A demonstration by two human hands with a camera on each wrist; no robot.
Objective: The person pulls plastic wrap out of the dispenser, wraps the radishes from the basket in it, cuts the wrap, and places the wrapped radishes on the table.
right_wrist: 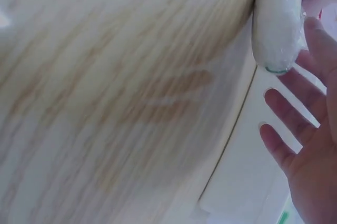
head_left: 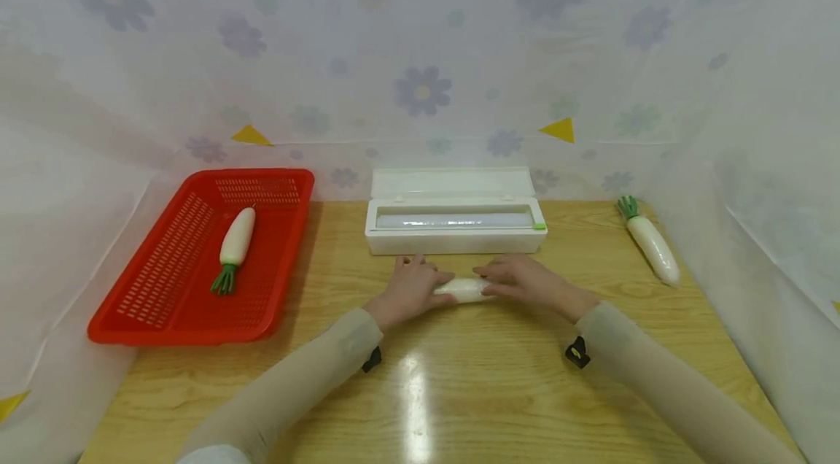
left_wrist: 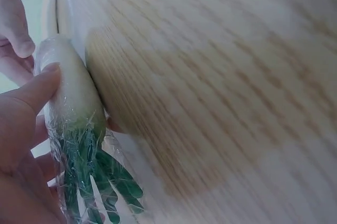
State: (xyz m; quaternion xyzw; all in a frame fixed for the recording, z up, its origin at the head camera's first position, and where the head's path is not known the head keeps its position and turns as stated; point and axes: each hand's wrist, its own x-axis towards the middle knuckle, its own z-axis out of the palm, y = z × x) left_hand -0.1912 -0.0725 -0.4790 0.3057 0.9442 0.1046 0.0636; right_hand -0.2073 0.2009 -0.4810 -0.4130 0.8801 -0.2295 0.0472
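Note:
A white radish (head_left: pixel 467 290) wrapped in clear film lies crosswise between my hands at the front of the white box. My left hand (head_left: pixel 410 290) grips its leafy end, thumb on the near side and fingers behind. In the left wrist view, crinkled film covers the green leaves (left_wrist: pixel 100 182). My right hand (head_left: pixel 530 281) is at the other end of the radish. The right wrist view shows its fingers (right_wrist: pixel 287 116) spread and loosely bent beside the rounded tip, not closed round it.
Behind my hands stands a white film dispenser box (head_left: pixel 456 241), lid raised, a roll (head_left: pixel 453 220) inside. At left, a red basket (head_left: pixel 98 329) holds an unwrapped radish (head_left: pixel 238 238). Another shiny radish (head_left: pixel 652 249) lies at the right, near the flowered curtain (head_left: pixel 420 26).

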